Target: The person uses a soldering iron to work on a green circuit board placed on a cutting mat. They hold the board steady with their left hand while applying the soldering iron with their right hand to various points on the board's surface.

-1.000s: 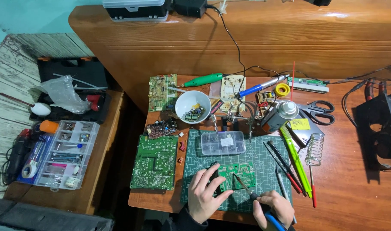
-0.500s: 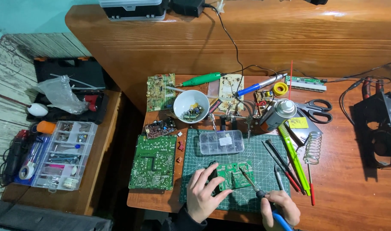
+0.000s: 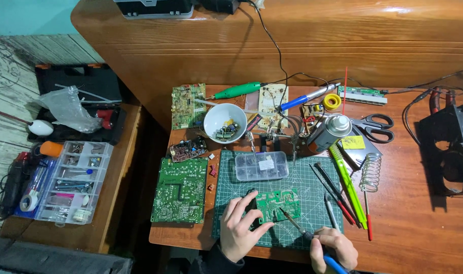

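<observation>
Head view, looking down on a cluttered wooden bench [image 3: 419, 223]. A small green circuit board [image 3: 276, 202] lies flat on a green gridded cutting mat [image 3: 292, 177], near the mat's front edge. The left hand [image 3: 239, 231] rests on the mat at the board's left end, its fingers [image 3: 252, 205] curled narrow around that edge and touching it, thumb reaching under the near side. The right hand [image 3: 333, 248] sits at the bench's front edge, closed around the blue handle of a soldering iron [image 3: 305, 234]; the iron slants up and left, its tip touching the board's lower right part. Just behind the board lies a clear compartment box [image 3: 262, 166]. A larger green circuit board [image 3: 180, 191] lies left of the mat. 1 white bowl [image 3: 224, 123] of small parts stands farther back. A spray can [image 3: 328, 133] and scissors [image 3: 376, 127] lie to the right rear, with a coiled wire stand [image 3: 371, 172] right of the mat.
</observation>
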